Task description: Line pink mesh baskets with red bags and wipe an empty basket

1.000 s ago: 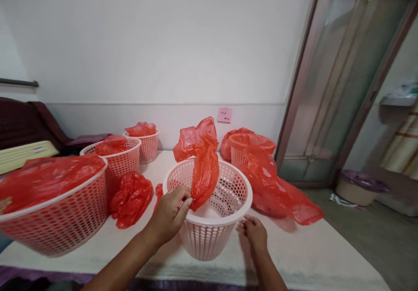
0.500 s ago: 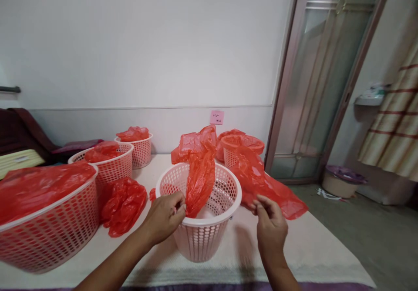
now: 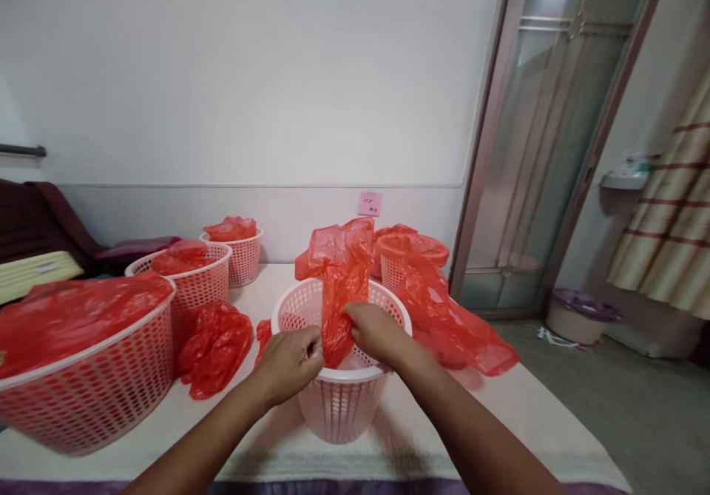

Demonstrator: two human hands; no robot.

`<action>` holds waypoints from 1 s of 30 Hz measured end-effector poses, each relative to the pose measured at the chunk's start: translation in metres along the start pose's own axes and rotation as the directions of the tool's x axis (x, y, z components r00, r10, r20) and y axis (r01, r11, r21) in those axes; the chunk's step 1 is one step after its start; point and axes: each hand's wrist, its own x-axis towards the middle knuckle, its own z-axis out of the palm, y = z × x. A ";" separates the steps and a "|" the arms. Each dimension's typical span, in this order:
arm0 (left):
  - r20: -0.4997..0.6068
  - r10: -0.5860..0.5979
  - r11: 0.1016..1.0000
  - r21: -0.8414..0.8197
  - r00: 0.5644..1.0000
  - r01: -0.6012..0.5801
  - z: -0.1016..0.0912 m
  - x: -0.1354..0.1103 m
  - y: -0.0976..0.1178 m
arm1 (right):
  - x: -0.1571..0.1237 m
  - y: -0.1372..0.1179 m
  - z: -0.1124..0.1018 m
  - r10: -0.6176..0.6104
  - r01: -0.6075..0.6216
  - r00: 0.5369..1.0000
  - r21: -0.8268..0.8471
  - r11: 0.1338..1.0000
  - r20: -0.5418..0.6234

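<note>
Thin red bag point(image 3: 339, 277) between my hands, over the basket point(image 3: 344, 410).
From here I see the left hand point(image 3: 293, 359) closed to a pinch on the bag's near edge; the right hand point(image 3: 380, 332) has fingers curled against its side, though I can't tell whether they grip. The bag rises crumpled beyond both hands, above the basket's mouth. I judge it very light, limp, slippery and easily torn, so I'd hold a gathered fold rather than one layer.
</note>
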 end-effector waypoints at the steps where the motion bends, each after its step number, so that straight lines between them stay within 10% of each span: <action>1: 0.003 -0.002 1.000 0.002 1.000 0.002 0.000 0.000 0.001 | 0.002 0.001 0.001 0.008 -0.007 0.999 -0.030 1.000 0.033; 10: 0.011 -0.009 0.999 0.044 1.000 0.009 -0.002 0.001 0.007 | 0.018 0.015 0.007 0.082 -0.028 0.950 -0.178 0.984 0.302; 23: -0.003 0.037 0.994 0.105 0.999 -0.036 0.001 -0.003 0.009 | 0.001 0.018 0.006 0.017 0.045 0.967 0.234 0.971 -0.255; 26: -0.004 0.047 0.993 0.111 0.999 -0.047 0.001 -0.002 0.008 | -0.010 0.010 -0.002 -0.018 0.151 0.896 0.267 0.952 -0.443; 30: -0.006 0.056 0.992 0.117 0.998 -0.055 0.002 -0.003 0.008 | -0.024 0.007 -0.013 -0.107 0.262 0.657 0.093 0.961 -0.746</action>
